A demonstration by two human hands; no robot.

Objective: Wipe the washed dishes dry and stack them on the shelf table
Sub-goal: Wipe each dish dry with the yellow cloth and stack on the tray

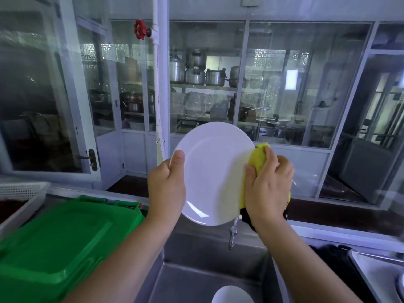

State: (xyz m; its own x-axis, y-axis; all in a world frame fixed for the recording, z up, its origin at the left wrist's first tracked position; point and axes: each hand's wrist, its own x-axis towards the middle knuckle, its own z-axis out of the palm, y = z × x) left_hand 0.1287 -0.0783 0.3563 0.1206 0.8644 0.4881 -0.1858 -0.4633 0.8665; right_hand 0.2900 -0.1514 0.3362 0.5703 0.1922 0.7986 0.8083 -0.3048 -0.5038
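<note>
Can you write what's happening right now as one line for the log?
step: drying | left hand: holds white plate | right hand: grips yellow cloth against its edge | where: over sink

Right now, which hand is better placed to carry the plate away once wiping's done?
Left, probably. The left hand grips the plate by its left rim, thumb on its face, while the right hand is full, holding the yellow cloth against the right rim.
</note>
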